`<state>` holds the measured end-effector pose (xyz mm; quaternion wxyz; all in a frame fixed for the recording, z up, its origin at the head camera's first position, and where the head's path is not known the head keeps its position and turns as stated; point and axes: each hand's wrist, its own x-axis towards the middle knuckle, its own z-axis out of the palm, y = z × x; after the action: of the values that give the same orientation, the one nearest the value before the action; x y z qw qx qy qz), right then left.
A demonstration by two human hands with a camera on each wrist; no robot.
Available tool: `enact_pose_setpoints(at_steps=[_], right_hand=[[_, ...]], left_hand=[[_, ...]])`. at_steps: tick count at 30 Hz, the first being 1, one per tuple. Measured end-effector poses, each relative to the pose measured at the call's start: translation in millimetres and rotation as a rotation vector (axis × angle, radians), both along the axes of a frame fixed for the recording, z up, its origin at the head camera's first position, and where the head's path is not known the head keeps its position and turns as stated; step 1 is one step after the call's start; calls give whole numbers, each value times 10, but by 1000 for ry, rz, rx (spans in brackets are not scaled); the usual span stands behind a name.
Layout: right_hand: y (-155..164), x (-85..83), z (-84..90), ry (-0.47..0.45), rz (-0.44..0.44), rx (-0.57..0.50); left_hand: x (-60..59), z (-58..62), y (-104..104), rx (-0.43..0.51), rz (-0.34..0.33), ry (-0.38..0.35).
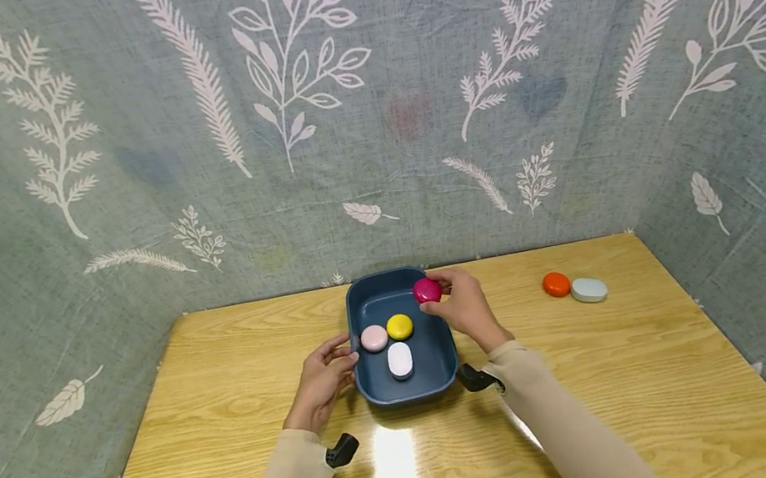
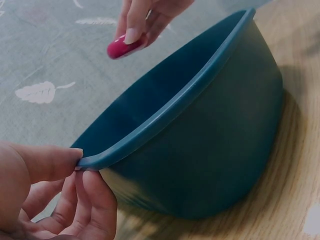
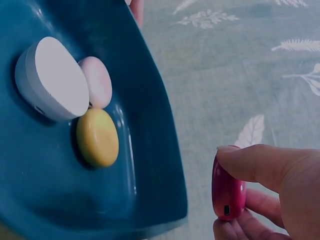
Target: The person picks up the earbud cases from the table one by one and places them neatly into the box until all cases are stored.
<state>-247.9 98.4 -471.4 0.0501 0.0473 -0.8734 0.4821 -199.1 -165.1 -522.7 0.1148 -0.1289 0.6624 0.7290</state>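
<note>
My left hand (image 1: 323,382) pinches the rim of a dark blue plastic tub (image 2: 200,120), thumb above and fingers below. Above the tub's far right corner, my right hand (image 1: 466,308) holds a glossy magenta rounded disc (image 1: 426,291) between thumb and fingers. In the right wrist view a small dark port shows on the edge of this magenta disc (image 3: 228,187). Inside the tub lie a pale pink disc (image 1: 373,339), a yellow disc (image 1: 400,326) and a white oval piece (image 1: 400,360), close to one another.
On the table (image 1: 225,384), right of the tub, an orange-red disc (image 1: 555,284) lies beside a pale grey-white oval piece (image 1: 589,290). A leaf-patterned cloth (image 1: 419,182) hangs behind the table and along its sides.
</note>
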Motion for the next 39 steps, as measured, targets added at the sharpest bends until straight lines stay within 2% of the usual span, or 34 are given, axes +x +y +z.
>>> enact_pose_setpoints(at_steps=[20, 39], right_hand=[[-321, -101, -72, -16, 50, 34], [-515, -246, -96, -100, 71, 6]], left_hand=[[-2, 6, -9, -9, -5, 4], [4, -13, 10, -4, 4, 11]])
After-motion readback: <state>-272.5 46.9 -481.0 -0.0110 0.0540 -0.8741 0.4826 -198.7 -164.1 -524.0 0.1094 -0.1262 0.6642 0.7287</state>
